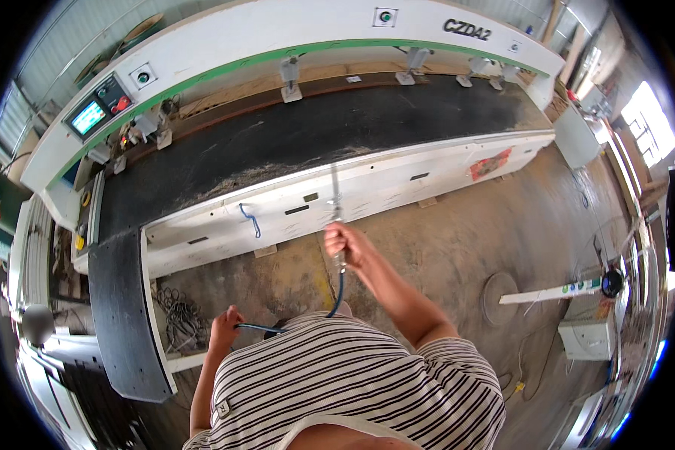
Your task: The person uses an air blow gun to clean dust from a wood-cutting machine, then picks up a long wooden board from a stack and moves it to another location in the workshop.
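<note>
My right hand point(346, 243) is wrapped round the grip of a metal air blow gun point(336, 204). Its thin nozzle, slightly blurred, points away from me toward the front edge of a long black machine bed point(337, 135). From the bottom of the gun a dark blue air hose point(341, 291) curves down in front of my striped shirt and reappears at my left. There my left hand point(223, 328) is closed round it, low beside my body. Pale dust and shavings point(259, 174) lie along the bed's near edge.
Above the bed runs a white machine beam point(277, 37) with several grey clamps point(289, 79) and a lit screen point(88, 118). A black side table point(127, 315) stands at left, near coiled cables point(180, 319). At right are a post on a round base point(500, 298) and a white box point(589, 336).
</note>
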The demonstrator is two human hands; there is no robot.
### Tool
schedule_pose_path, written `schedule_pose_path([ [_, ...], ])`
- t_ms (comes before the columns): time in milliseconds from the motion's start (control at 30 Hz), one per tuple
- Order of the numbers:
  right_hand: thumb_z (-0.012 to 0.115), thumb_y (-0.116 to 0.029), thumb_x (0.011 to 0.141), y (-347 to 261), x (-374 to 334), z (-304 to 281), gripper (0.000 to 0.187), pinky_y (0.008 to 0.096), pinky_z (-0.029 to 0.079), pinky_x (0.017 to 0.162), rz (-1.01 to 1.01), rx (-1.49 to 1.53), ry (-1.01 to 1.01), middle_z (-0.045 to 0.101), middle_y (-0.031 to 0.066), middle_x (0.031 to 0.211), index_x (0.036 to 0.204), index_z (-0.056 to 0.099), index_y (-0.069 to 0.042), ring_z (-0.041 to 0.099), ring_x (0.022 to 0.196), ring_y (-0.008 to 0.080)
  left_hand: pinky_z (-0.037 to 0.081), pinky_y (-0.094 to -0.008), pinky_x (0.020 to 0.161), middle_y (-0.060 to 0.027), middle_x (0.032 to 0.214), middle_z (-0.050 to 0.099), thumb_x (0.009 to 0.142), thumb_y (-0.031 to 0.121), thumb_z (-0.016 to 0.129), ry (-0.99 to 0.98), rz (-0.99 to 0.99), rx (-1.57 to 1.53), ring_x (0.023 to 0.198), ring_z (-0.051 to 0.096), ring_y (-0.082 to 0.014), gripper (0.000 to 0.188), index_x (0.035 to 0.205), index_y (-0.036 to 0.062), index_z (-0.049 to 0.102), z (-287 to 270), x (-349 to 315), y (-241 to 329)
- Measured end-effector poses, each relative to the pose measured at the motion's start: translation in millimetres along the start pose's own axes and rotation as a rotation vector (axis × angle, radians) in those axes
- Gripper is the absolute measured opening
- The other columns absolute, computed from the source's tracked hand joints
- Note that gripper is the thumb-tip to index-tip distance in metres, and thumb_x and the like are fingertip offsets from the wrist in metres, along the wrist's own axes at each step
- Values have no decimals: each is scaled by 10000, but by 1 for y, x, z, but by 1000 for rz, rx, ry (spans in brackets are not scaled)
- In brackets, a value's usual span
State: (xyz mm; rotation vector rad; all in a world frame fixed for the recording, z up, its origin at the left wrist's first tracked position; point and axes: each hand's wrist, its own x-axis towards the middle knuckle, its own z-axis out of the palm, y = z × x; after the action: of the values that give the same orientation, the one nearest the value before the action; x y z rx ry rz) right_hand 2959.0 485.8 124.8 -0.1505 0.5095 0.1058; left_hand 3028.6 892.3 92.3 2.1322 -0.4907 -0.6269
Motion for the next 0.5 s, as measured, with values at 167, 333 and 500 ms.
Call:
schedule_pose_path([
  [167,574,-28,862,70,22,44,130,175,405,365,335,6,-114,514,-2,612,792,467,-52,439,452,34,303,-271,434,-13,531,454,937,514,458,299,-510,-354,453,410,-112,574,679,15,578,2,-65,-2],
  [333,545,-83,903,129,43,65,110,169,361,375,755,14,-187,459,-26,646,831,470,-46,384,456,15,314,-277,436,-21,538,468,949,510,441,512,-486,-262,465,405,-102,593,665,8,581,35,-136,-40],
  [500,564,-83,890,150,56,94,106,170,365,394,594,-304,-295,468,-30,650,864,473,-35,386,461,10,385,-309,498,-50,547,514,951,491,448,637,-616,-263,510,469,-130,585,686,-2,618,51,-187,-50],
])
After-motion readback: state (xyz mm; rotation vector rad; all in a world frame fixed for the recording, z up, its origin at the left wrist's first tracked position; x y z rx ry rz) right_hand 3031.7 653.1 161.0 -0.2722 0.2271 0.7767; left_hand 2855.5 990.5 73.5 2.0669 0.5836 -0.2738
